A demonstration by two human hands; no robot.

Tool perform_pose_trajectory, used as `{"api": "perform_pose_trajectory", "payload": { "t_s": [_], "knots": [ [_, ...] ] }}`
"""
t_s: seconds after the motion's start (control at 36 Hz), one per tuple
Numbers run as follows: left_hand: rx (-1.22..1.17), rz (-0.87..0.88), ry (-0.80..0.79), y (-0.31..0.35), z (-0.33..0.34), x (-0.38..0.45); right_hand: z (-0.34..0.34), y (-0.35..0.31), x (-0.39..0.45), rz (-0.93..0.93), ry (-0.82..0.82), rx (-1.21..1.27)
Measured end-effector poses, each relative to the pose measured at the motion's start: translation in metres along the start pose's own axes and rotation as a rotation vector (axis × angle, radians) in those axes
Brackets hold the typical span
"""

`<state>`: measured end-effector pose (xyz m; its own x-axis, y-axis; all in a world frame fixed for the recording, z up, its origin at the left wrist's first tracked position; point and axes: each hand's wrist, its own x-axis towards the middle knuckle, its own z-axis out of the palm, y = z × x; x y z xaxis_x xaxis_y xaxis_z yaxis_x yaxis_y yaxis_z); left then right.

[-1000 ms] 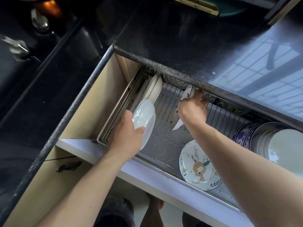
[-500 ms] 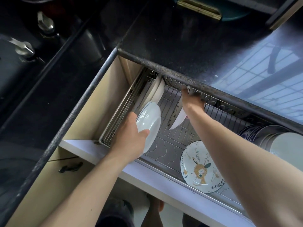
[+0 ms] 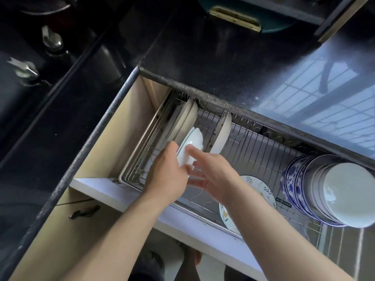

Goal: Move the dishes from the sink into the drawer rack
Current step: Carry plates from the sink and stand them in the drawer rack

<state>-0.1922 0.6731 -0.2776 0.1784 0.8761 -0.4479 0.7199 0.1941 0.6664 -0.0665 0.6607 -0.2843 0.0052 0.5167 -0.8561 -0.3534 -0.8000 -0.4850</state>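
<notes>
In the pulled-out drawer rack (image 3: 253, 147), under the edge of the dark worktop (image 3: 203, 63): left hand (image 3: 168, 171) gripping a plain white dish (image 3: 190, 147), thumb behind the dish's left face and fingers (image 3: 185, 166) curled onto its lower edge, dish held upright over the wire slots at the rack's left end. Just left of it, several white plates (image 3: 185, 118) standing on edge against the rack's side. Just right of it, a patterned plate (image 3: 222, 134) standing on edge in the slots. Right hand (image 3: 213, 171) close beside the white dish, fingers (image 3: 192, 152) spread and nearly straight, holding nothing; contact with the dish not determinable because of blur. Nearer the drawer front, a decorated plate (image 3: 255, 185) lying flat, partly hidden by the right forearm. At the rack's right end, a row of blue-patterned and white bowls (image 3: 324, 189) on edge.
</notes>
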Motion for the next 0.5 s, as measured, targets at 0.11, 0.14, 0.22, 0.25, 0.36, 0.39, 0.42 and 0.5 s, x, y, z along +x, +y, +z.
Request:
{"api": "perform_pose_trajectory", "payload": {
  "t_s": [0.11, 0.14, 0.22, 0.25, 0.36, 0.39, 0.42, 0.5],
  "knots": [
    [0.038, 0.025, -0.02, -0.005, 0.006, 0.006, 0.003, 0.004, 0.002, -0.054, 0.004, 0.006],
    [0.03, 0.024, -0.028, -0.006, 0.006, 0.007, 0.004, 0.006, 0.005, -0.06, 0.024, 0.008],
    [-0.022, 0.038, -0.09, -0.006, 0.002, 0.01, 0.006, 0.008, 0.01, -0.065, 0.067, -0.027],
    [-0.052, 0.043, -0.106, -0.006, 0.0, 0.01, 0.006, 0.009, 0.012, -0.066, 0.077, -0.032],
    [-0.118, 0.04, -0.128, -0.015, -0.004, 0.009, 0.01, 0.009, 0.018, -0.064, 0.089, -0.078],
    [-0.124, 0.036, -0.122, -0.019, -0.005, 0.01, 0.012, 0.009, 0.019, -0.064, 0.098, -0.099],
    [-0.13, 0.031, -0.115, -0.023, -0.005, 0.01, 0.013, 0.009, 0.02, -0.066, 0.112, -0.117],
    [-0.18, 0.034, -0.102, -0.027, -0.009, 0.011, 0.021, 0.005, 0.018, -0.07, 0.144, -0.158]
  ]
}}
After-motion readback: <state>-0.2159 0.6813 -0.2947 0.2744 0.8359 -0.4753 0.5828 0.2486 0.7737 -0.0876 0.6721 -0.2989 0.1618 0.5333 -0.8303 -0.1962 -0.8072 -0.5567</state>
